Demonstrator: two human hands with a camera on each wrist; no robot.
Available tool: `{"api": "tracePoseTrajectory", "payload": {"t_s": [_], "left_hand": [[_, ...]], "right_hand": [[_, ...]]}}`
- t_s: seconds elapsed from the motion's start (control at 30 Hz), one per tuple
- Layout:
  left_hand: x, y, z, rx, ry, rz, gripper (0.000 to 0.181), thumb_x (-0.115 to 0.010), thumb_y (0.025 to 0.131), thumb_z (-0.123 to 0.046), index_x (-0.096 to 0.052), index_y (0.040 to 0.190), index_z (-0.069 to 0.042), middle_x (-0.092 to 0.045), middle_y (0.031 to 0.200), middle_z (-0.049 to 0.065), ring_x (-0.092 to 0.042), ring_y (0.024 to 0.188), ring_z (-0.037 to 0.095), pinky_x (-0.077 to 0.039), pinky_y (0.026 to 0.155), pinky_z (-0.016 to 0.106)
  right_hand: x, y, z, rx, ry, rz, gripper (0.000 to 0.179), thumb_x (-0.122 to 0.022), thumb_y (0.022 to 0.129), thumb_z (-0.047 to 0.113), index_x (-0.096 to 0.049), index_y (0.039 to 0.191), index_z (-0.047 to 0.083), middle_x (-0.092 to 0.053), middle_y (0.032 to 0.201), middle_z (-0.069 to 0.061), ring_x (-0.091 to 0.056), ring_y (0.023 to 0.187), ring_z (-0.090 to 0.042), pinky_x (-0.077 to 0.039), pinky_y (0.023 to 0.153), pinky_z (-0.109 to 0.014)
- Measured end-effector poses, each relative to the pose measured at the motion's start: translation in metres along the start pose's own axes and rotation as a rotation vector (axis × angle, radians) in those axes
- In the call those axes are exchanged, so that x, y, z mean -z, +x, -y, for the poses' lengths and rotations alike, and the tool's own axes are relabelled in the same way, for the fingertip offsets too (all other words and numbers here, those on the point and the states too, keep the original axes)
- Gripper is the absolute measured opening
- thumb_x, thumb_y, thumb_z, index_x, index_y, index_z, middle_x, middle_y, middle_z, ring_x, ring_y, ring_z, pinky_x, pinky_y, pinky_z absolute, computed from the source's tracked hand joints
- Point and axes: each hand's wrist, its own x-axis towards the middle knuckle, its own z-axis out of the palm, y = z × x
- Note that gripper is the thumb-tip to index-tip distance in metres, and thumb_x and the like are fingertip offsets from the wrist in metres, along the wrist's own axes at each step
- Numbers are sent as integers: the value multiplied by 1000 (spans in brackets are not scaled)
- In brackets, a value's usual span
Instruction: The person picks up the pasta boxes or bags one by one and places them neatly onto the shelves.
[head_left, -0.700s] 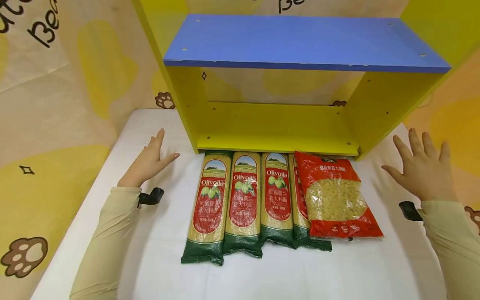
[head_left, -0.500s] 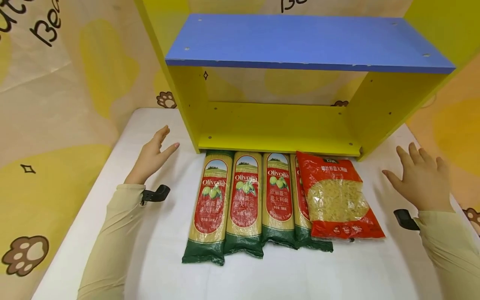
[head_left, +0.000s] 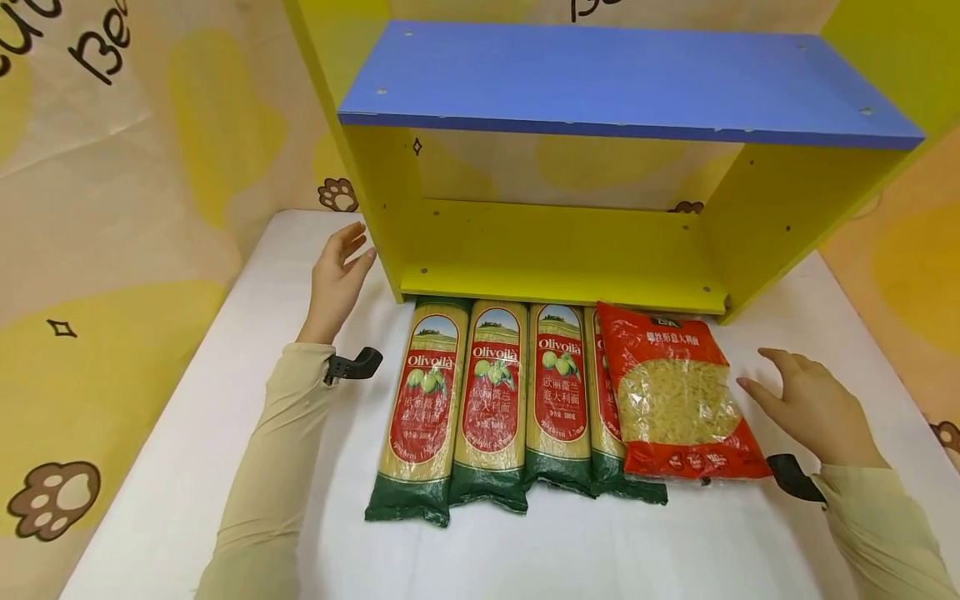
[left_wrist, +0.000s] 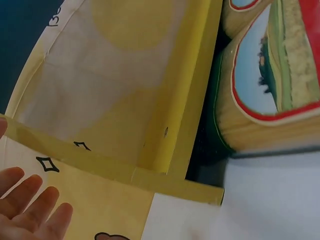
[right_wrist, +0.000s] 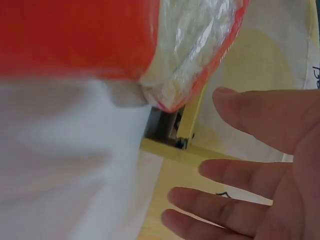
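Several green-ended spaghetti packs [head_left: 423,408] lie side by side in front of the shelf in the head view. A red bag of pasta [head_left: 678,400] overlaps the rightmost pack. My left hand [head_left: 337,287] is beside the shelf's left side panel, fingers loosely bent and holding nothing; whether it touches the panel I cannot tell. My right hand [head_left: 817,408] is a little to the right of the red bag, thumb and fingers apart, with nothing in it. In the right wrist view the bag [right_wrist: 195,45] appears beyond the thumb.
A yellow shelf unit [head_left: 555,250] with a blue middle board [head_left: 622,79] stands at the back of the white table [head_left: 540,558]. Patterned cloth [head_left: 120,250] hangs around the table. A black strap mount [head_left: 356,364] sticks out from the left wrist.
My left hand has moved right and forward to the shelf's side panel. My right hand has come down and left, nearer the red bag, and its fingers have drawn in. The packs stay put.
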Motion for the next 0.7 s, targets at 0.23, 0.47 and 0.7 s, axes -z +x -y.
{"api": "tracePoseTrajectory", "payload": {"t_s": [0.23,0.47,0.7], "left_hand": [[-14,8,1,-17,-91,5,51,-53,95,-9,-35,142,0,-36,146,14,-34,135,26,-29,107,37],[-22,2,-21,31,-105,57,51,-49,96,-5,-29,142,5,-38,143,22,-41,130,31,-35,103,37],[-29,11,4,8,-80,25,47,-50,98,-12,-37,140,3,-51,132,23,-52,118,32,-41,97,38]], "right_hand": [[-9,-7,3,-24,196,135,57,-55,95,37,-45,125,-11,-54,113,-34,-54,97,-48,-43,76,-60],[-21,-9,6,-93,302,249,57,-51,96,38,-45,123,-12,-61,99,-25,-57,92,-39,-46,75,-55],[-27,-7,5,-163,435,345,66,-44,98,40,-34,128,-18,-54,110,-32,-52,99,-41,-46,78,-51]]}}
